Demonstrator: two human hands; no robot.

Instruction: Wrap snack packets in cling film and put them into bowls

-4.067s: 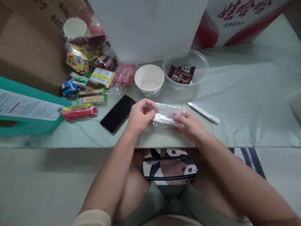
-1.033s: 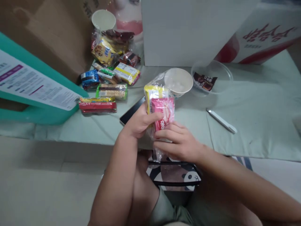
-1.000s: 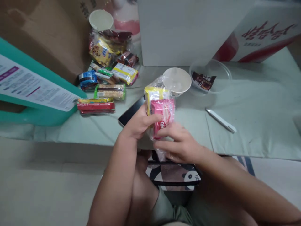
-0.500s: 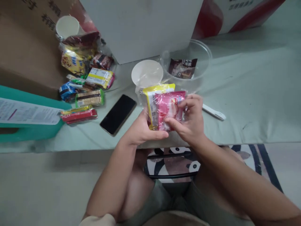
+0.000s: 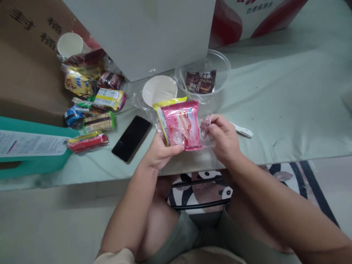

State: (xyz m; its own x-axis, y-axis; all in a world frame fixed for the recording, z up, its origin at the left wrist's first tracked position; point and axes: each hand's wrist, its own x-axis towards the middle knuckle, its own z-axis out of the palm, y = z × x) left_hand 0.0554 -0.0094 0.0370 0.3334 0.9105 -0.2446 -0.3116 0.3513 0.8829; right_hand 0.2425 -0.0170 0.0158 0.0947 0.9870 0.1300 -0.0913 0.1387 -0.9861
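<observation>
My left hand (image 5: 162, 150) grips pink snack packets (image 5: 183, 124) over the table's front edge, its thumb across the lower front. A yellow-edged packet (image 5: 162, 113) shows behind the pink one, and clear plastic film surrounds them. To the right, my right hand (image 5: 224, 137) is closed on a crumpled part of that clear plastic wrap (image 5: 206, 124), thumb pressed to the fingers. Just beyond the packets stand a white paper bowl (image 5: 159, 89) and a clear round plastic tub (image 5: 227, 69). A dark brown cocoa snack packet (image 5: 201, 81) lies in the tub.
A black phone (image 5: 131, 138) lies left of my hands. Several wrapped snacks (image 5: 99, 121) and a white cup (image 5: 70, 44) are heaped further left, beside a teal container (image 5: 35, 161). A white-handled tool (image 5: 242, 130) lies right. Large boxes (image 5: 148, 33) stand behind.
My right hand has moved right, off the front of the pink packet, drawing the clear wrap sideways. The pink packet's face now shows more fully. The whole view has shifted slightly.
</observation>
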